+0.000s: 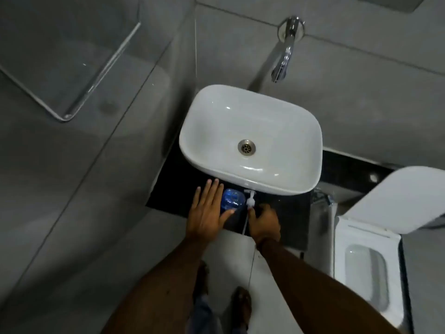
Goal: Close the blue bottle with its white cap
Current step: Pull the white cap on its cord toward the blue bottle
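Note:
A blue bottle [231, 198] stands on the black counter [168, 196] just in front of the basin. Its white pump cap [250, 200] is off the bottle, right beside it, with a thin white tube trailing back toward me. My left hand [208, 213] lies against the bottle's left side, fingers straight and spread, thumb reaching across the near side of the bottle. My right hand [264, 222] is curled, and its fingertips pinch the lower part of the pump cap.
A white basin [207, 121] sits on the counter behind the bottle, under a chrome wall spout [281, 61]. A white toilet [366, 259] with its lid up stands to the right. A glass shelf [72, 68] hangs on the left wall. My feet show below.

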